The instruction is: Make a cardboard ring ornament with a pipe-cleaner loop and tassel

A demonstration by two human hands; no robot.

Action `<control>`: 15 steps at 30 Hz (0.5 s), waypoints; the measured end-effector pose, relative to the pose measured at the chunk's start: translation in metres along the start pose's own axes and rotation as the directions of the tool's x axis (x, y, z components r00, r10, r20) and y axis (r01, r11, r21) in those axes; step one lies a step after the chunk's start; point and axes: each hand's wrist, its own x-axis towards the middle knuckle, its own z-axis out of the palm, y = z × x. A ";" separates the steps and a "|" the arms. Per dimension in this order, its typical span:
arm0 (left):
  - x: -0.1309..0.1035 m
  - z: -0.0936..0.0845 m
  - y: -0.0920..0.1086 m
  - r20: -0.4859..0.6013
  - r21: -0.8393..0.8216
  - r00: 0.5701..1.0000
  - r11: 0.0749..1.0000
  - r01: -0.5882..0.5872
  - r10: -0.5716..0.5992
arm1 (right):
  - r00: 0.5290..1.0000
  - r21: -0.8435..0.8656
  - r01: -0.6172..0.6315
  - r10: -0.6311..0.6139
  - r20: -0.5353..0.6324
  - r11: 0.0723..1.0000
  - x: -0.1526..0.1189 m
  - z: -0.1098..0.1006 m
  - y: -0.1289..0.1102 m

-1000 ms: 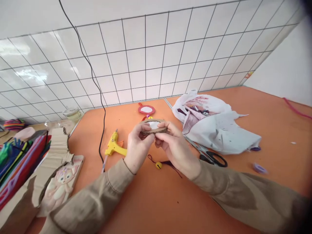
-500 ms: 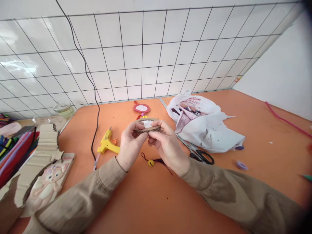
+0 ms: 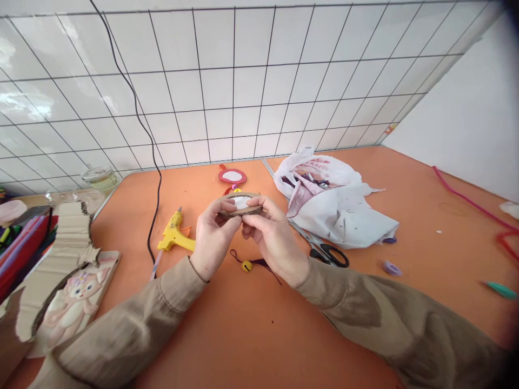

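Between my two hands, over the middle of the table, is a round cardboard piece (image 3: 247, 211) with a white centre (image 3: 240, 202). My left hand (image 3: 213, 232) pinches its left side, thumb below and fingers over the rim. On the right side my right hand (image 3: 278, 237) grips it the same way, fingertips on the white part. Just beneath my hands lies a yellow bell (image 3: 246, 265) on a dark cord. A red oval ornament with a white middle (image 3: 232, 176) rests behind them. To the left of my left hand lies a yellow glue gun (image 3: 174, 233).
Black-handled scissors (image 3: 329, 254) and a white plastic bag (image 3: 340, 216) lie to the right. Torn cardboard (image 3: 71, 237) and a case with a cartoon figure (image 3: 79, 294) are at the left. A black cable (image 3: 146, 129) hangs down the tiled wall onto the orange table.
The view has shifted slightly, so the table things sit a little further left. Both hands keep the same grip on the cardboard piece.
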 end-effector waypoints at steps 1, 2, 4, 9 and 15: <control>0.000 0.000 0.000 0.000 0.000 1.000 1.000 -0.005 0.005 | 1.000 -0.001 0.004 -0.004 0.001 1.000 0.000 0.000 0.000; 0.000 0.000 0.000 0.000 -0.001 1.000 1.000 -0.008 0.008 | 1.000 -0.003 0.006 -0.006 0.003 1.000 0.000 0.000 0.001; -0.001 -0.001 0.001 0.002 -0.006 1.000 1.000 -0.006 0.006 | 1.000 -0.008 0.008 -0.008 0.005 1.000 0.000 0.000 0.001; -0.002 -0.002 0.002 0.006 -0.004 1.000 1.000 -0.005 0.005 | 1.000 -0.011 0.003 -0.003 -0.003 1.000 -0.001 0.002 -0.001; -0.004 0.000 -0.001 0.008 0.035 0.992 0.991 -0.127 0.127 | 1.000 0.026 0.019 -0.019 0.018 0.999 -0.002 0.003 -0.004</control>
